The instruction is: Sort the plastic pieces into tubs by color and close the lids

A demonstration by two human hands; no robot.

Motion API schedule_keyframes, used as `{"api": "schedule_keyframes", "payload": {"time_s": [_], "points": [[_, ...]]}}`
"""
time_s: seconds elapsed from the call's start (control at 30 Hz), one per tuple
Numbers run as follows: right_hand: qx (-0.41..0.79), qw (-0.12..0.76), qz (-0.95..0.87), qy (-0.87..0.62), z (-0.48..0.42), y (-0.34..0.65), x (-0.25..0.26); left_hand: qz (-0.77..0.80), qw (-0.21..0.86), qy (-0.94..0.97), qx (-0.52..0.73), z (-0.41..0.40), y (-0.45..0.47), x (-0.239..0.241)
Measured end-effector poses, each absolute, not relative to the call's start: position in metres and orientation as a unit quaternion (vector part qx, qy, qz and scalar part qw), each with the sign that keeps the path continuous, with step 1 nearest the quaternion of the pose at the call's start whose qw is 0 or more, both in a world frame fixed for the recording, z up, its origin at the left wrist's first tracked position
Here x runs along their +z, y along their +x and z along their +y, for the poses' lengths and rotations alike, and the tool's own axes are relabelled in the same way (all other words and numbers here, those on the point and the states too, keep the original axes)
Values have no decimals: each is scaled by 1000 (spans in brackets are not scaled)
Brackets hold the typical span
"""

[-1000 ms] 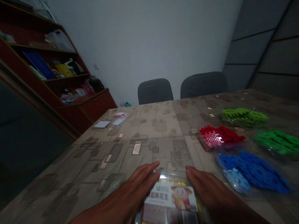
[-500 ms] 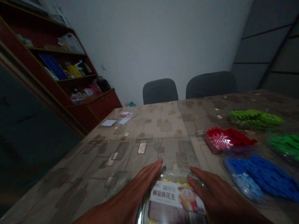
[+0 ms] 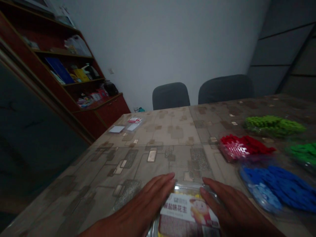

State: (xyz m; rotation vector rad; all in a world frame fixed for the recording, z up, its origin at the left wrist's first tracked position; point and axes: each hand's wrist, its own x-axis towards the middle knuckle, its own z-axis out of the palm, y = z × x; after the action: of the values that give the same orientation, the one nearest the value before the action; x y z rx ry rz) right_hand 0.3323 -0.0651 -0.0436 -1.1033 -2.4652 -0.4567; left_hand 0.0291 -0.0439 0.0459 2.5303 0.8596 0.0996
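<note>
- At the near edge of a patterned table [image 3: 172, 131], a clear plastic snack tub [image 3: 189, 210] is seen lying flat, lid and printed label facing up, just left of a tray of blue bricks [image 3: 278, 187].
- The tub is flanked by the left hand [image 3: 145, 205] and the right hand [image 3: 229, 209]. Both are laid against its sides with fingers stretched straight and held together, not curled around it.
- The tub's far end is pointed toward two grey chairs [image 3: 170, 95]. Its near end is cut off by the frame, so the long axis can only be judged as running near to far. The label is printed to be read from the near side.
- Yellow pieces are visible through the lid at the far end.
- The tub is judged to be light, with thin, springy, smooth walls that could slip or buckle under a hard squeeze. A hold is best taken low on the two side walls, under the lid rim, with even pressure.
- Farther right, trays of red bricks [image 3: 243, 146], lime-green bricks [image 3: 274, 125] and dark green bricks [image 3: 303, 153] are set out.
- Small flat packets [image 3: 125, 126] are seen at the far left corner, beside a red-brown shelf cabinet [image 3: 74, 75].
</note>
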Motion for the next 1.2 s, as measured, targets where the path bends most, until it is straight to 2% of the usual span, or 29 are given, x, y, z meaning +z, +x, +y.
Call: {"api": "schedule_keyframes", "payload": {"time_s": [0.3,0.57,0.77,0.97,1.1,1.2], "points": [[29,273,-871,-408,-56,355,-65,285,145,947,40,-30,50,40],[-30,277,-868,-412,-60,350,-67,207,138,968,10,-26,88,30],[20,255,-872,-418,-64,354,-70,229,147,960,-62,-29,96,54],[218,344,-794,-452,-76,362,-59,215,135,966,-37,-28,89,36],[388,353,-689,-500,-85,359,-51,217,132,967,-33,-28,86,30],[441,350,-664,-492,-88,353,-48,217,134,967,-15,-29,87,30]]}}
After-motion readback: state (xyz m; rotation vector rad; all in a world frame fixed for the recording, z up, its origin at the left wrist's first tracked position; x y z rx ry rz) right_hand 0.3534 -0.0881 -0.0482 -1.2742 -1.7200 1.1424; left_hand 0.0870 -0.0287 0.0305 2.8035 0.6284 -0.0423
